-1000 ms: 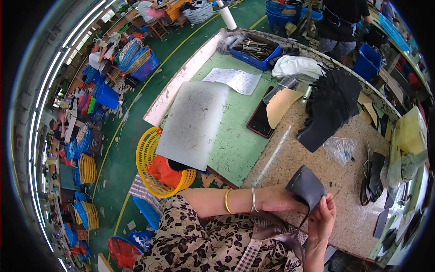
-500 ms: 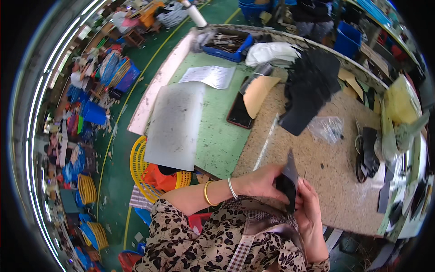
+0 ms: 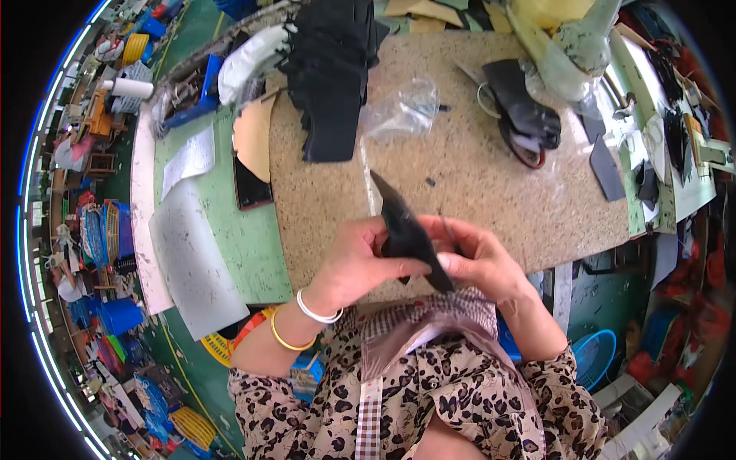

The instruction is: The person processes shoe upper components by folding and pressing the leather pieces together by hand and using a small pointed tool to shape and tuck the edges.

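A thin, flexible black piece (image 3: 409, 239), like cut leather or sheet material, stands tilted between my hands above the speckled board. My left hand (image 3: 359, 253) grips it with the thumb in front and the fingers behind. On its other side, my right hand (image 3: 483, 264) presses the thumb against its lower edge with curled fingers. A narrow dark sliver shows by the right fingers, too small to name. Beyond my hands lies a stack of black cut pieces (image 3: 330, 84), beside a crumpled clear plastic bag (image 3: 402, 110).
A black strapped item (image 3: 521, 107) lies at the far right of the speckled board (image 3: 537, 222). To the left are a phone (image 3: 253, 193) under tan card (image 3: 253, 134), a translucent grey sheet (image 3: 195, 257) and a blue tray (image 3: 192, 100). A yellow basket (image 3: 217, 349) stands below the table edge.
My view has swung to the right, so the table sits further left. Both hands still hold the black piece, now tilted the other way, and more of my right hand shows.
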`<state>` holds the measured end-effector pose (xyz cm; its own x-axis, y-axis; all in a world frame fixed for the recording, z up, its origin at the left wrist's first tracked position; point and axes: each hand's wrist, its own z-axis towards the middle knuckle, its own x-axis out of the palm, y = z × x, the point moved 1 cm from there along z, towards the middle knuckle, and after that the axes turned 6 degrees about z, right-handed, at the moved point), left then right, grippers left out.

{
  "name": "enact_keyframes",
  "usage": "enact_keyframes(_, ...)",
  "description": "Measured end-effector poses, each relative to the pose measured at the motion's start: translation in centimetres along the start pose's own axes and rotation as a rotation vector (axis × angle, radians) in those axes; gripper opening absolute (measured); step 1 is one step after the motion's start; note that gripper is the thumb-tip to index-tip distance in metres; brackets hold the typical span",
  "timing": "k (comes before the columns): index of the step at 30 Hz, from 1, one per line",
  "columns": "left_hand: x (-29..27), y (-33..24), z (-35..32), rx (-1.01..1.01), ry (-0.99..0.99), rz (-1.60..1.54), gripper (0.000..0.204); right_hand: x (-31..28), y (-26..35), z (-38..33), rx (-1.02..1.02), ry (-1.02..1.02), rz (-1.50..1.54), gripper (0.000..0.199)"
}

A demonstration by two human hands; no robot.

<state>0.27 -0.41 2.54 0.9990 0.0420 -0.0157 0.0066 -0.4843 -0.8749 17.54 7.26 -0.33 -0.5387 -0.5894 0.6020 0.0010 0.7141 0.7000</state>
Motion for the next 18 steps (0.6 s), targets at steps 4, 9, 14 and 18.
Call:
enact_keyframes(4, -0.6, 0.7, 0.2, 0.040, -0.062, 0.147, 0.034, 0.8, -0.5, 0.5, 0.117, 0.081, 0.138, 0.060)
enact_keyframes(9, -0.9, 1.6, -0.6, 0.135, 0.052, -0.265, 0.041, 1.7, -0.8, 0.5, 0.056, -0.049, 0.257, 0.053)
enact_keyframes(14, -0.5, 2.1, -0.6, 0.074, -0.037, -0.181, 0.035, 2.2, -0.4, -0.3, 0.075, -0.093, 0.257, 0.031)
enact_keyframes(18, -0.4, 2.8, -0.1, 0.063, 0.009, -0.213, 0.030, 1.8, -0.9, -0.5, -0.027, -0.214, 0.077, 0.026)
